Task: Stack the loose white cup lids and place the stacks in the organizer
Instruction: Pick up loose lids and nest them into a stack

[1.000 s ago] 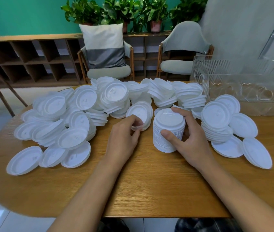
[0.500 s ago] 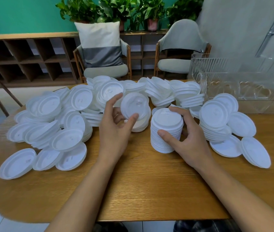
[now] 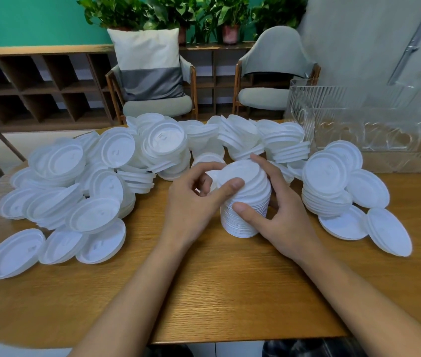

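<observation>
While the left hand pinches one lid, tilted over the stack, the head view shows the right hand curled round that stack, which stands mid-table. The person would do well to level the lid before pressing it home and to brace the column upright. The clear organizer stands well apart, far right.

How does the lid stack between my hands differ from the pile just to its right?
The held stack is taller and tightly nested; the right pile is lower and looser, its lids splayed. The right hand grips the held stack and the left hand pinches a tilted top lid onto it; nothing touches the right pile. Both are white lids on the wooden table.
</observation>
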Tool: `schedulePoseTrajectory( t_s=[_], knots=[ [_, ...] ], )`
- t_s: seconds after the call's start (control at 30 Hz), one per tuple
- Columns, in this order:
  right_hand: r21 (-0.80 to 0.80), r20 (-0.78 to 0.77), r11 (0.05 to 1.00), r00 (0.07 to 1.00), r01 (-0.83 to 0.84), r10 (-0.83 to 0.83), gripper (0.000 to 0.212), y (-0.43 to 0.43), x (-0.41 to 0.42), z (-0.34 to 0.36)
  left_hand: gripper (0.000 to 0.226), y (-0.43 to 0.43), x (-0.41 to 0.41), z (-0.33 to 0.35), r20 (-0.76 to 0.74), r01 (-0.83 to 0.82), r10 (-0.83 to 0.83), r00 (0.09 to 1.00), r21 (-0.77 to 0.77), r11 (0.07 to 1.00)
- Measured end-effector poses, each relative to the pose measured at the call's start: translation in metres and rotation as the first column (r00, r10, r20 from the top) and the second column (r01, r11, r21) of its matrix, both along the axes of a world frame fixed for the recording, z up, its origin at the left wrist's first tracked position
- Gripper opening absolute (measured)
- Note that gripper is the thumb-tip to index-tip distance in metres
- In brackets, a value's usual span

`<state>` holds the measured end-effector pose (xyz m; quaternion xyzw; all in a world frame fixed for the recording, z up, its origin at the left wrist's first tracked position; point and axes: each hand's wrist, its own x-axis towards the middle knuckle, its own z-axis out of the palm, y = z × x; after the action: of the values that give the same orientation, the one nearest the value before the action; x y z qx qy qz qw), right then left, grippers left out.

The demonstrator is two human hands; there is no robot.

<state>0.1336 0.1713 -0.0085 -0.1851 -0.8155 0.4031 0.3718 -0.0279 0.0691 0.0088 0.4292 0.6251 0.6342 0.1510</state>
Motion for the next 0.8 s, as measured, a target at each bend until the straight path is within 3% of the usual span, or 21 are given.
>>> schedulePoseTrajectory(
  t_s=[0.1,0.23,0.43,0.8],
  knots=[
    [0.01,0.004,1.0,1.0,0.0,0.0,0.079,-0.0005,0.0003,0.0003,0.053,-0.0023,0.0003,0.0013,-0.077,0.009,-0.013,0.997,-0.043,0.999],
    [-0.006,0.003,1.0,1.0,-0.01,0.01,0.078,-0.0022,0.0004,0.0013,0.052,-0.0047,0.0004,0.003,0.022,0.228,-0.228,0.973,-0.015,0.973],
    [-0.048,-0.014,0.997,0.999,-0.052,0.051,0.086,-0.0033,0.0013,0.0036,0.065,-0.0061,0.0013,0.0048,0.028,0.2,-0.2,0.979,0.006,0.98],
    [-0.059,0.023,0.995,0.997,-0.077,0.079,0.082,-0.0006,0.0027,0.0004,0.061,-0.002,0.0022,0.0072,-0.029,0.238,-0.239,0.971,-0.034,0.971]
  ],
)
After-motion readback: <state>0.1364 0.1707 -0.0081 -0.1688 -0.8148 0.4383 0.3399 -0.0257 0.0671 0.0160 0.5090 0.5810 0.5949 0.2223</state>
